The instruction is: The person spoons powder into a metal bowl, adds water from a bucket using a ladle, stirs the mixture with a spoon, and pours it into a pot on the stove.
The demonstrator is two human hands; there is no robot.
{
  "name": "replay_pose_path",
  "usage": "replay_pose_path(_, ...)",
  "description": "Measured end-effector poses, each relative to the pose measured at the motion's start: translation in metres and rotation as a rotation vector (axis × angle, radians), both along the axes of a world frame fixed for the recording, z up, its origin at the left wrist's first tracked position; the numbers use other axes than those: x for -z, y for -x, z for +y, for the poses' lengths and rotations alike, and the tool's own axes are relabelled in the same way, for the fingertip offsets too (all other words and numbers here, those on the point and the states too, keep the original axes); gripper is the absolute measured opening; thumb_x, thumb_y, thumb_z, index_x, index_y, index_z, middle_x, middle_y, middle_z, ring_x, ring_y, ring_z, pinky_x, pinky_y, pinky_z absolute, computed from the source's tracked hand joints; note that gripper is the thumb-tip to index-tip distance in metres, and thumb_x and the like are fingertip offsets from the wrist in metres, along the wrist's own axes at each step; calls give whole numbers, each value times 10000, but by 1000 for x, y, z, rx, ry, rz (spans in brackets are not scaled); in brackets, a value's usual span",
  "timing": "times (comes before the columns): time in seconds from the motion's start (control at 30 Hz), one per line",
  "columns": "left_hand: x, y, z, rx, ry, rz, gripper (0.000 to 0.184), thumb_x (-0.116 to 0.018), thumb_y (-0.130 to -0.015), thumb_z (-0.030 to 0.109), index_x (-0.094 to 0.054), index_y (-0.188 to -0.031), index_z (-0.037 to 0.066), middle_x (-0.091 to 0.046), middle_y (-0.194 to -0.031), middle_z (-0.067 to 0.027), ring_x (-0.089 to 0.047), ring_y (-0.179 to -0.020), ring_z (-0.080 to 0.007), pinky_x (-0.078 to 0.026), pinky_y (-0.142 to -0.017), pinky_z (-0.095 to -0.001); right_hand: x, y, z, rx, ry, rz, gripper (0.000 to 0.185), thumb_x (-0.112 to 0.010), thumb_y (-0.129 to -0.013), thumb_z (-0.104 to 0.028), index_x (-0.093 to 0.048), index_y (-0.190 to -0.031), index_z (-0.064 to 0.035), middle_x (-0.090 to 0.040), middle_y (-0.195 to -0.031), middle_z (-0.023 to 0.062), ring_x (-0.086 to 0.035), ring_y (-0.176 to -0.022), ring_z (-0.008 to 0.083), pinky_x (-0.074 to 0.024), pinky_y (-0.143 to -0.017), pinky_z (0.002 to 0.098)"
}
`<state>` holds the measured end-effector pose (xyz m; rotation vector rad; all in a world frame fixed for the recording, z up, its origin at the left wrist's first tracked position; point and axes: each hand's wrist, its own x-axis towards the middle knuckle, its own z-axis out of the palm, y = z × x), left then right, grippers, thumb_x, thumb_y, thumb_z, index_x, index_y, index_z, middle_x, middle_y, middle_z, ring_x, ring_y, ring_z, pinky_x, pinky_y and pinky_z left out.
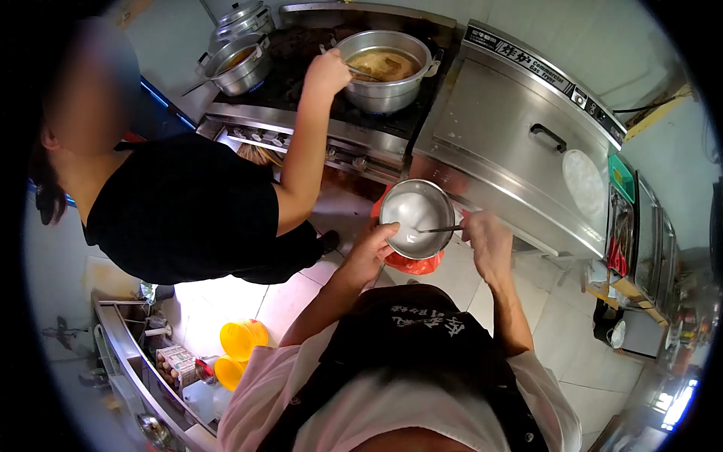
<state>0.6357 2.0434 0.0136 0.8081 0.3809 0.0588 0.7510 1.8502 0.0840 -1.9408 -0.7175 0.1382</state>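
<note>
A round metal bowl point(444, 202) with a smooth white liquid point(410, 211) in it is held in front of my apron. My left hand point(370, 247) grips its left rim, with the thumb over the edge. In my right hand point(488, 235) is the handle of a metal spoon point(443, 229), its other end dipped in the white liquid. The exact shape of that end is hidden. Behind the bowl, a red plastic bag point(418, 264) shows on both sides, partly covered.
At my left a co-worker point(181, 211) in black holds a utensil in a large pot point(384, 96) of brown liquid on the stove. A smaller pot point(245, 75) stands beside it. A lidded gas fryer point(512, 113) is ahead right. Yellow buckets point(242, 339) are at the lower left.
</note>
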Motion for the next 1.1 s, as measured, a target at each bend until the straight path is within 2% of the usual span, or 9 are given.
replay_pose_path(0.07, 8, -2, 2, 37, 12, -7, 454, -520, -914, 280, -475, -1260, -11, -585, -1198, -112, -557, -1124, -199, -385, -1006, -363, 8, 4, 2, -58, -36, -38, 144, -538, -941, -158, -595, -899, -33, -631, -709, 99, -622, -630, 184, -485, -593, 294)
replay_pose_path(0.17, 7, 0, -1, 39, -28, -30, 439, -498, -928, 269, -470, -1265, -11, -563, -1233, -121, -536, -1157, -200, -368, -1025, -368, 6, 4, 18, -23, -68, -60, 275, -502, -967, -283, -617, -917, -39, -619, -692, 50, -544, -590, 107, -454, -566, 259)
replay_pose_path(0.23, 3, -2, 0, 52, 47, -40, 467, -607, -848, 232, -484, -1255, 38, -577, -1188, -82, -563, -1097, -186, -408, -986, -362, 3, -1, 21, 15, -60, -121, 269, -502, -966, -273, -620, -924, -34, -621, -694, 46, -534, -586, 113, -457, -576, 272)
replay_pose_path(0.33, 7, -5, 3, 42, 88, -9, 469, -611, -844, 233, -487, -1251, 38, -581, -1181, -82, -566, -1090, -186, -408, -986, -360, 3, -7, 10, 69, 1, -165, 265, -507, -962, -268, -618, -928, -30, -615, -683, 55, -519, -583, 115, -456, -582, 279)
replay_pose_path(0.53, 10, -2, 0, 35, 86, 20, 460, -607, -845, 215, -485, -1251, 37, -580, -1176, -76, -564, -1083, -180, -416, -971, -353, 0, 11, 7, -118, -14, -128, 117, -544, -926, -121, -596, -892, -22, -630, -719, 110, -628, -625, 214, -489, -584, 306)
replay_pose_path(0.67, 3, -2, 0, 26, 89, 16, 448, -601, -851, 207, -485, -1249, 39, -575, -1180, -74, -557, -1091, -174, -415, -972, -359, -1, 2, 20, -40, -52, -232, 102, -548, -920, -117, -600, -897, -32, -627, -720, 113, -623, -611, 217, -488, -578, 308)
replay_pose_path(0.87, 15, 5, 2, 68, -109, -130, 381, -441, -963, 199, -436, -1282, -10, -528, -1264, -123, -504, -1194, -209, -378, -1015, -384, -1, 2, -4, 37, 21, -178, 83, -560, -907, -115, -606, -897, -47, -626, -732, 111, -616, -612, 227, -481, -571, 325)
replay_pose_path(0.9, 11, 3, 6, 63, 41, -71, 339, -442, -961, 120, -433, -1278, -3, -513, -1279, -119, -495, -1204, -214, -373, -1025, -384, 0, 6, -4, 2, 10, -179, 79, -563, -905, -112, -605, -897, -45, -627, -736, 110, -615, -615, 226, -480, -570, 323)
replay_pose_path(1.1, 4, 11, 4, 121, -144, -217, 351, -429, -933, -10, -423, -1282, 18, -484, -1307, -126, -474, -1227, -221, -352, -1053, -376, -3, 14, 20, -47, -47, -278, 57, -574, -895, -88, -597, -888, -36, -636, -761, 110, -620, -628, 235, -480, -571, 319)
